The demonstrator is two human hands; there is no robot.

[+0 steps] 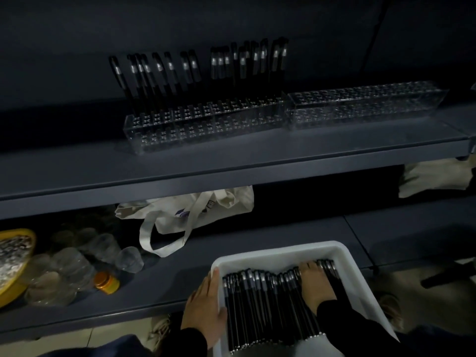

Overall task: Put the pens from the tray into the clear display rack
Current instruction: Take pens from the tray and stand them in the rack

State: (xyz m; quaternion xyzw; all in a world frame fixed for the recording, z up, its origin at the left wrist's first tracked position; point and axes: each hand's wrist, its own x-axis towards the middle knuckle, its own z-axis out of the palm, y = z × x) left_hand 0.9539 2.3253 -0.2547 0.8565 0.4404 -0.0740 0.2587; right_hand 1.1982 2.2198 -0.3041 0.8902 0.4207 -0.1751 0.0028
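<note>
Pens (268, 302), black-barrelled with silvery bands, lie packed side by side in the white tray (342, 253) at lower right, long axes running away from me toward the shelving, banded ends at the far side. Left to right across the lower shelf: a yellow dish (15, 287) at the edge of view, a cluster of clear plastic cups (85, 256), a small jar with an orange lid (106, 282), a cream tote bag (190, 215) with its strap looped forward, then the tray. My left hand (206, 302) grips the tray's left wall, fingers along the outside and the thumb hooked over the rim. My right hand (315, 284) rests flat on the pens toward the right of the bundle, fingers extended, nothing pinched yet. On the upper shelf, the clear display rack (203, 122) carries two groups of pens (195, 70) standing in its rear holes, the left group leaning left, the right group nearly upright; a second clear rack (365, 104) abuts it on the right and looks empty, though the light is dim. I judge each pen light, rigid and smooth, apt to roll or slide against its neighbours; a pinch at mid-barrel between thumb and two fingers should lift one clear. It must then be turned from lying to upright before it enters a hole.
</note>
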